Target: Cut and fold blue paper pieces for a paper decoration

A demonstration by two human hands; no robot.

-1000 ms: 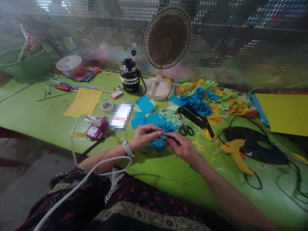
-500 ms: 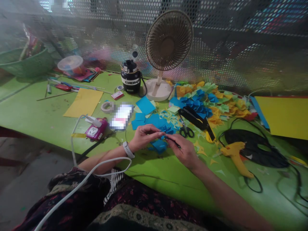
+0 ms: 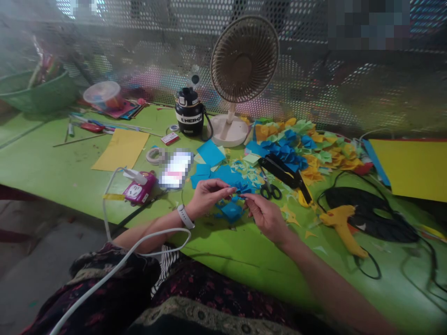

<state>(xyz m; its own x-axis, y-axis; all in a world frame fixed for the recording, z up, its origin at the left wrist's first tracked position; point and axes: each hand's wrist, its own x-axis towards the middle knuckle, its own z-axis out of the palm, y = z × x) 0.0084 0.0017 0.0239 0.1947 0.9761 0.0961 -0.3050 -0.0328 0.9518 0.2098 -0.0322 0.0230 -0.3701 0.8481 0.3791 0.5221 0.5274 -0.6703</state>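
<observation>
Perforated metal screening (image 3: 307,88) runs behind your bright green table (image 3: 223,246), and bare grey floor (image 3: 45,251) shows below its left edge. At the far left sit a green plastic basket (image 3: 38,90) and a clear round plastic container (image 3: 102,92), with pens and thin sticks scattered in front. Nearer you lie a yellow paper sheet (image 3: 120,149), a roll of tape (image 3: 155,156) and a pink power socket (image 3: 139,187) with a white cable (image 3: 153,243) running across your lap. Beside the socket is a phone (image 3: 176,170), its screen blurred.

Your left hand (image 3: 209,199), with a white watch (image 3: 185,217) on the wrist, has its thumb and fingers pinched together on a crumpled blue paper piece (image 3: 242,186). Your right hand (image 3: 267,216) comes in from the other side, its fingertips (image 3: 252,200) pressed together just beside that paper; whatever they pinch is too small to tell. Under your hands lies a blue paper scrap (image 3: 230,211).

Beyond them stand a black ENERGY flask (image 3: 188,114) and a cream desk fan (image 3: 244,58). Further right are black-handled scissors (image 3: 269,190), a heap of blue, green and yellow paper cutouts (image 3: 307,146), a yellow glue gun (image 3: 340,223), a coiled black cable (image 3: 363,209) and a yellow card (image 3: 412,170).
</observation>
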